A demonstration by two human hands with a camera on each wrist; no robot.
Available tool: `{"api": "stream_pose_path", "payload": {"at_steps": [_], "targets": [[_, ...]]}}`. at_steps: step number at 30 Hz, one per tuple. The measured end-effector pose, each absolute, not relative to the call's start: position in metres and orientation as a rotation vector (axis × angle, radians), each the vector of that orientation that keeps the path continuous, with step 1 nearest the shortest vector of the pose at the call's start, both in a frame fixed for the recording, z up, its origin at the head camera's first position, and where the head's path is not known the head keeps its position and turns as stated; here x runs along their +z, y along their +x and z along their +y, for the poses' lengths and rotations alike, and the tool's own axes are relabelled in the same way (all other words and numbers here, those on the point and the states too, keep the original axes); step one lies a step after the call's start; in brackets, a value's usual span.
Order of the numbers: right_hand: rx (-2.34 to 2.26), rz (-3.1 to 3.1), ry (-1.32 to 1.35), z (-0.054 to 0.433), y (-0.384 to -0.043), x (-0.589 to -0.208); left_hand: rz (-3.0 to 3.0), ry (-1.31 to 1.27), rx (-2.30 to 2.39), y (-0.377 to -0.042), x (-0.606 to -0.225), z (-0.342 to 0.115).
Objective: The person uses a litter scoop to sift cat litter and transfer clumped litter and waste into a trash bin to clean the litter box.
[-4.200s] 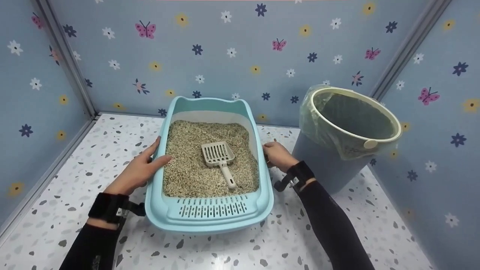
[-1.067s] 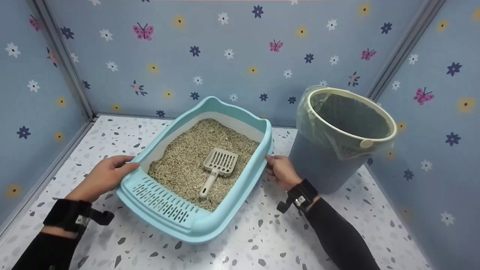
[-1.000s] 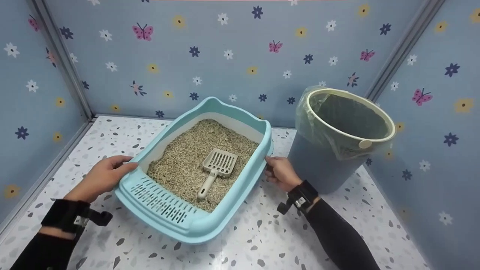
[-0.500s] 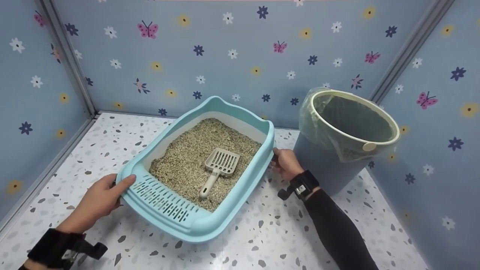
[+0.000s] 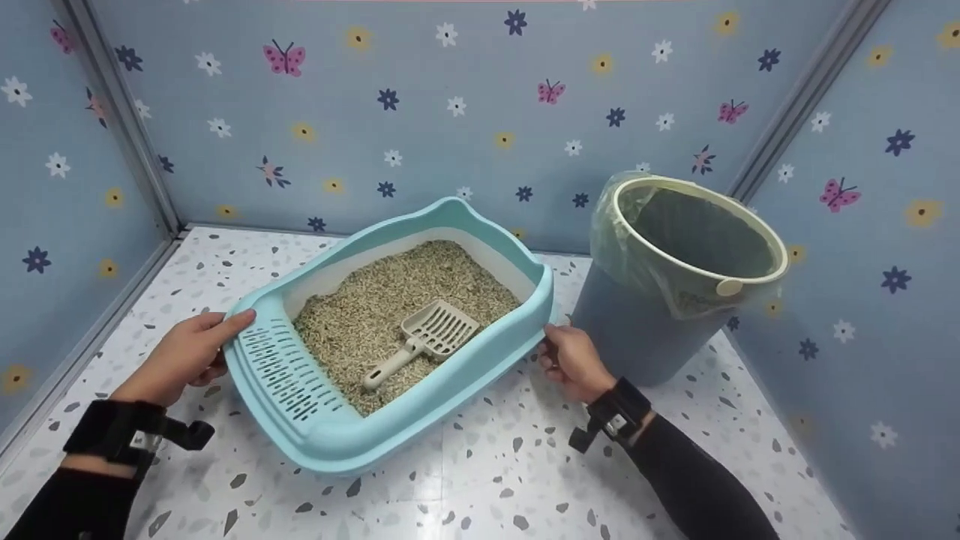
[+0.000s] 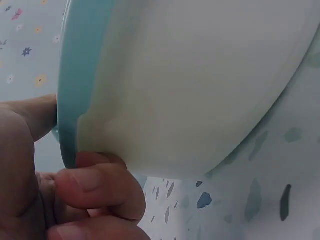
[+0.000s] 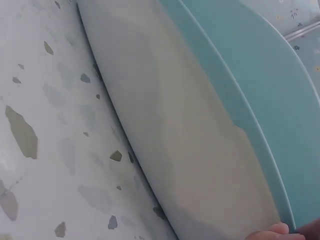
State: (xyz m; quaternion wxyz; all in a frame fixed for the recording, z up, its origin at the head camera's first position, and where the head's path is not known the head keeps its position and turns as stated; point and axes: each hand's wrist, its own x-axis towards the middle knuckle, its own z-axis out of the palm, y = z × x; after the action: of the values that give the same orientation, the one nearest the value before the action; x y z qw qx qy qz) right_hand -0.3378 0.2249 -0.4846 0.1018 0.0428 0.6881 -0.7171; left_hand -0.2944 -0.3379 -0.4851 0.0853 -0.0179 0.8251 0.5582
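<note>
A light-blue litter box (image 5: 450,386) with a white base stands turned on the speckled surface, its slotted end towards the left. Inside lies tan pellet litter (image 5: 375,289), and on it a beige slotted litter scoop (image 5: 439,330), handle pointing to the lower left. My left hand (image 5: 180,352) grips the rim at the slotted end; its thumb is on top, and the left wrist view shows curled fingers (image 6: 100,187) below the rim. At the opposite end, near the right corner, my right hand (image 5: 577,364) pinches the rim. Only its fingertips (image 7: 272,232) show in the right wrist view.
A grey-blue bin (image 5: 630,315) with a cream ring and a translucent liner (image 5: 611,232) stands right of the box, close behind my right hand. Flower-patterned wall panels (image 5: 450,67) enclose the back and both sides.
The litter box has turned clockwise, scoop and litter with it: its slotted end swung left from facing me. My left hand has shifted from the long side to the slotted end's corner.
</note>
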Motion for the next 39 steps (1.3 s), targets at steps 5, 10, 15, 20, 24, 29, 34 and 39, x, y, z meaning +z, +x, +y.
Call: {"api": "stream_pose_path", "payload": {"at_steps": [5, 10, 15, 20, 24, 29, 34, 39], "targets": [[-2.008, 2.172, 0.133, 0.228, -0.342, -0.485, 2.448, -0.102, 1.653, -0.282, -0.482, -0.328], [-1.932, 2.334, 0.271, 0.231, -0.364, -0.482, 2.418, -0.106, 1.621, -0.254, -0.480, -0.304], [-1.868, 2.386, 0.327, 0.232, -0.375, -0.481, 2.424, -0.116, 1.682, -0.244, -0.477, -0.291], [-1.795, 2.432, 0.307, 0.231, -0.371, -0.480, 2.370, -0.101, 1.785, -0.250, -0.479, -0.294], [-1.724, 2.542, 0.252, 0.229, -0.361, -0.482, 2.368, -0.075, 1.824, -0.262, -0.484, -0.303], [-1.680, 2.648, 0.114, 0.226, -0.336, -0.486, 2.340, -0.049, 1.873, -0.283, -0.487, -0.318], [-1.657, 2.647, 0.104, 0.231, -0.329, -0.485, 2.382, -0.060, 1.834, -0.293, -0.488, -0.321], [-1.553, 2.689, 0.167, 0.238, -0.350, -0.479, 2.433, -0.027, 1.721, -0.272, -0.486, -0.302]]}}
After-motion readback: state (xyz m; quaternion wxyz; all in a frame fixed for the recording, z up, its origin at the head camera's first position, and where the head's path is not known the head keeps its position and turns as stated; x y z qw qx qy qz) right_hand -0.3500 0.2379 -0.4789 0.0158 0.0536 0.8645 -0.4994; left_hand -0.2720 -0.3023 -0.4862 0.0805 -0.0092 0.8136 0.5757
